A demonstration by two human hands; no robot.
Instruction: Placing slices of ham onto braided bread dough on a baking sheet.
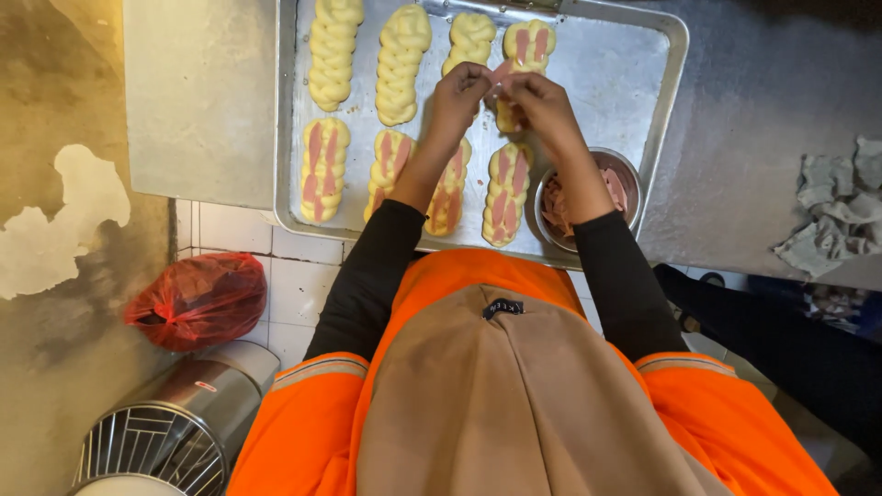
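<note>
Two hands, left hand [459, 92] and right hand [537, 96], pinch one thin pink meat strip [502, 71] over the braided dough [520, 69] near the tray's [606, 64] far edge; limp, tearable, probably best held by its ends.

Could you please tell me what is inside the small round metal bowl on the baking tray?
The small round metal bowl holds thin pink meat slices. The right forearm in a black sleeve crosses over it, hiding the middle of the bowl and its bottom.
</note>
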